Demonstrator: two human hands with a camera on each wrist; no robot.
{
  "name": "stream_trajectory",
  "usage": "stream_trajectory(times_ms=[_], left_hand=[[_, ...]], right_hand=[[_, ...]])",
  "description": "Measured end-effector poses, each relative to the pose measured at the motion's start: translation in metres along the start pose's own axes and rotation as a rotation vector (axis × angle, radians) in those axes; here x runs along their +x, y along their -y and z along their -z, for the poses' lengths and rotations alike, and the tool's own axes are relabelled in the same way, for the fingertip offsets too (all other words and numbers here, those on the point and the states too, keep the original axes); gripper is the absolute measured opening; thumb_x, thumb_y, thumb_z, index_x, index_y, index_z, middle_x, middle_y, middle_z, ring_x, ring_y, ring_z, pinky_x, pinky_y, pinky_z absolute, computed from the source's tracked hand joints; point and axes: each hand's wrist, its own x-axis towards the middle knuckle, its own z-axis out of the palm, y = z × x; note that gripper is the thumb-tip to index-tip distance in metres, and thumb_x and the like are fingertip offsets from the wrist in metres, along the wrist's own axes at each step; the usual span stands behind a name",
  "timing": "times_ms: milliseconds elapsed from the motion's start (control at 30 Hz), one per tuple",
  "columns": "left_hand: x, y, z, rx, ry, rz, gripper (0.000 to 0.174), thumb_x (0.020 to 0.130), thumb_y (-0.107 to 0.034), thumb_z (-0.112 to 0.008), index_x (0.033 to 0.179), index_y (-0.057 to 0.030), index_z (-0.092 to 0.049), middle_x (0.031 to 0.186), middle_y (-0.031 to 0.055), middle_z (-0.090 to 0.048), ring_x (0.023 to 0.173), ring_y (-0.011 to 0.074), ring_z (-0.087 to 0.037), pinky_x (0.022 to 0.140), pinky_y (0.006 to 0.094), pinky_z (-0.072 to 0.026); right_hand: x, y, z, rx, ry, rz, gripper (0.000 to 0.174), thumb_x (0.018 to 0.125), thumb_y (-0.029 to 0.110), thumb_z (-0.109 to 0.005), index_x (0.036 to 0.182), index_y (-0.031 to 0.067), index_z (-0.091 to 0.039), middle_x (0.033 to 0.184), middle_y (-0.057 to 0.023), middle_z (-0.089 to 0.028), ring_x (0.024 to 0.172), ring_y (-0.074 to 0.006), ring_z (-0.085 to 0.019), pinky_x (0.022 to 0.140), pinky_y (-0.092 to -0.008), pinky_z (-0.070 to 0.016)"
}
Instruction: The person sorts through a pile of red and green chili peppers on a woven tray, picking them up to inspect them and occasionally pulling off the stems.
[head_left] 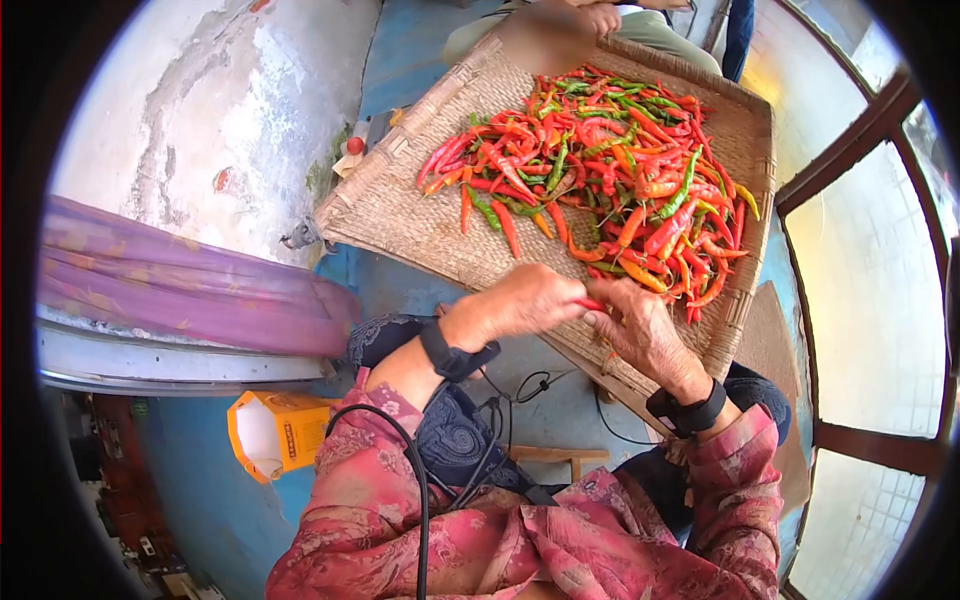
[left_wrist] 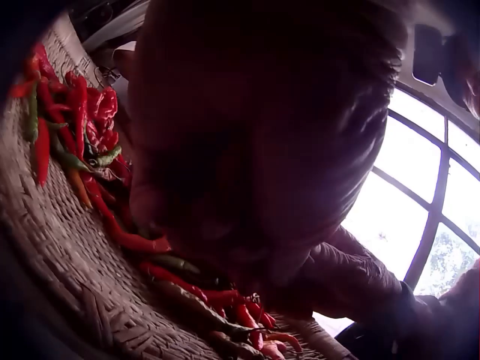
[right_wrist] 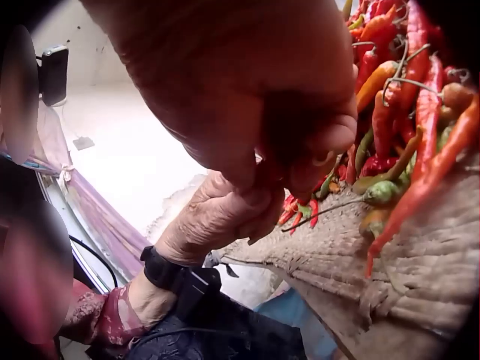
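Note:
Both hands meet over the near edge of a woven tray (head_left: 395, 205). The left hand (head_left: 525, 300) pinches a red chili pepper (head_left: 591, 304), which shows between the two hands. From the other side, the right hand (head_left: 648, 335) has its thumb and fingers curled onto the pepper's end. Fingers hide most of that pepper in both wrist views. Just beyond the hands lies a large pile of chili peppers (head_left: 610, 170), mostly red with some green and orange. A few peppers (right_wrist: 409, 184) lie near the tray's rim, close to the right hand.
Across the tray sits another person, whose hand (head_left: 600, 18) shows at the far edge. An orange box (head_left: 300, 428) stands on the blue floor at the left. A black cable (head_left: 420, 490) runs along the left sleeve. Framed windows (head_left: 860, 290) line the right side.

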Motion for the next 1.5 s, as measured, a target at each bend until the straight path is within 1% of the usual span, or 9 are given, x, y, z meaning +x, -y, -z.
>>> stream_trajectory(times_ms=[200, 333, 467, 700, 800, 1067, 1167, 1400, 1500], left_hand=[[-0.007, 0.014, 0.018, -0.143, 0.189, 0.019, 0.022, 0.083, -0.031, -0.061, 0.086, -0.0086, -0.061, 0.069, 0.0161, -0.058, 0.069, 0.0353, -0.059, 0.059, 0.0429, -0.0432], [-0.022, 0.064, 0.023, 0.005, -0.132, 0.084, 0.016, 0.081, -0.025, -0.061, 0.087, -0.0097, -0.059, 0.076, 0.0122, -0.058, 0.077, 0.0330, -0.058, 0.064, 0.0433, -0.0439], [-0.017, 0.094, 0.010, 0.583, -0.383, 0.164, 0.011, 0.078, -0.009, -0.054, 0.089, -0.0106, -0.055, 0.088, 0.0115, -0.049, 0.083, 0.0321, -0.054, 0.066, 0.0440, -0.0454], [-0.001, 0.096, -0.003, 0.647, -0.262, 0.388, 0.010, 0.077, -0.005, -0.055, 0.087, -0.0061, -0.056, 0.093, 0.0162, -0.049, 0.084, 0.0331, -0.057, 0.069, 0.0435, -0.0485], [-0.003, 0.088, -0.001, 0.636, -0.226, 0.381, 0.012, 0.078, -0.003, -0.054, 0.089, -0.0045, -0.054, 0.093, 0.0184, -0.049, 0.083, 0.0360, -0.059, 0.070, 0.0459, -0.0494], [0.001, 0.038, 0.004, 0.169, -0.469, 0.125, 0.012, 0.083, -0.004, -0.056, 0.093, -0.0041, -0.050, 0.085, 0.0182, -0.052, 0.076, 0.0334, -0.060, 0.065, 0.0421, -0.0481], [0.002, 0.017, 0.001, -0.499, -0.352, 0.292, 0.011, 0.087, -0.014, -0.058, 0.094, -0.0058, -0.055, 0.081, 0.0083, -0.058, 0.067, 0.0152, -0.060, 0.063, 0.0291, -0.0511], [0.015, -0.012, -0.008, -1.077, -0.159, 0.333, 0.017, 0.091, -0.022, -0.058, 0.100, -0.0086, -0.053, 0.089, -0.0001, -0.054, 0.077, 0.0090, -0.058, 0.070, 0.0252, -0.0524], [0.026, -0.007, -0.002, -1.146, -0.072, 0.338, 0.019, 0.090, -0.024, -0.059, 0.100, -0.0093, -0.052, 0.088, -0.0007, -0.055, 0.074, 0.0079, -0.058, 0.067, 0.0235, -0.0515]], right_hand=[[0.001, 0.003, -0.001, -0.012, 0.229, -0.083, 0.024, 0.086, 0.022, -0.061, 0.084, -0.0018, -0.059, 0.066, -0.0218, -0.054, 0.067, -0.0394, -0.056, 0.057, -0.0424, -0.0430], [0.011, -0.004, 0.024, 0.015, 0.183, -0.165, 0.023, 0.090, 0.020, -0.057, 0.086, -0.0025, -0.059, 0.064, -0.0157, -0.055, 0.057, -0.0263, -0.056, 0.052, -0.0357, -0.0428], [0.021, -0.007, 0.040, 1.190, -0.236, -0.386, 0.052, 0.095, 0.027, -0.049, 0.136, -0.0015, -0.035, 0.094, -0.0097, -0.064, 0.063, -0.0085, -0.057, 0.054, -0.0186, -0.0482], [-0.002, -0.008, 0.021, 0.693, 0.192, -0.382, 0.031, 0.093, 0.022, -0.054, 0.112, -0.0036, -0.055, 0.082, -0.0037, -0.062, 0.065, -0.0074, -0.056, 0.055, -0.0227, -0.0464], [-0.004, -0.013, 0.014, 0.190, 0.264, -0.027, 0.024, 0.088, 0.015, -0.058, 0.104, -0.0029, -0.059, 0.075, -0.0091, -0.063, 0.067, -0.0175, -0.061, 0.062, -0.0306, -0.0494], [-0.002, -0.016, 0.009, 0.307, 0.121, -0.180, 0.027, 0.085, 0.015, -0.061, 0.107, -0.0014, -0.058, 0.081, -0.0155, -0.063, 0.075, -0.0285, -0.062, 0.067, -0.0352, -0.0494], [-0.004, -0.020, 0.004, 0.067, -0.026, -0.028, 0.039, 0.084, 0.016, -0.063, 0.119, 0.0007, -0.053, 0.092, -0.0156, -0.061, 0.082, -0.0249, -0.062, 0.071, -0.0353, -0.0489], [-0.007, -0.009, -0.005, 0.160, -0.098, 0.005, 0.033, 0.082, 0.012, -0.061, 0.112, 0.0000, -0.056, 0.080, -0.0154, -0.062, 0.074, -0.0303, -0.062, 0.066, -0.0373, -0.0474], [-0.006, -0.019, -0.004, 0.217, -0.064, -0.175, 0.017, 0.083, 0.012, -0.061, 0.092, -0.0023, -0.059, 0.066, -0.0109, -0.058, 0.060, -0.0199, -0.058, 0.057, -0.0343, -0.0463]])
